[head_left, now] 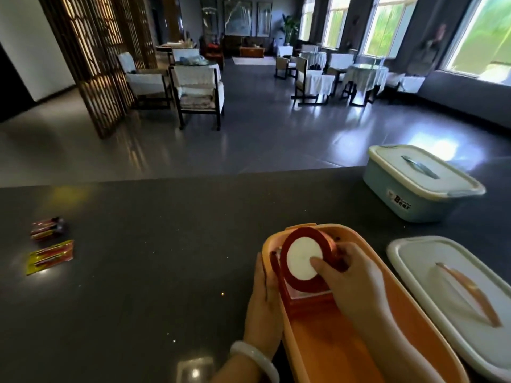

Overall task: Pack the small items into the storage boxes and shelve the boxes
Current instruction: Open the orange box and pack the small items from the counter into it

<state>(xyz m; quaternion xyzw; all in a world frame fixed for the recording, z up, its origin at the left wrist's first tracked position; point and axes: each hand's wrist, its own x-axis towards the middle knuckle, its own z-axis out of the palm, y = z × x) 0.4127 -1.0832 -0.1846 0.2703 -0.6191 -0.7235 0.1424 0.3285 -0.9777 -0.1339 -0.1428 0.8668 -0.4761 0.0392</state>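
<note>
Orange storage box steadied by flat left hand | right hand grips red ribbon spool, seating it inside | two snack packets wait on bench

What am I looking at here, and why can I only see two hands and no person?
The camera sits on the person's head and looks down, so you see what they see: just their own hands.

They stand at a dark counter. In front of them is an open orange box. The right hand holds a red ribbon spool with a white middle and is putting it into the box. The left hand rests against the box's side. It wears a pale bracelet.

Beside the box lies its white lid with an orange handle. Farther back stands a blue box, closed. Two small packets wait on the left. Behind is a big room with chairs.
</note>
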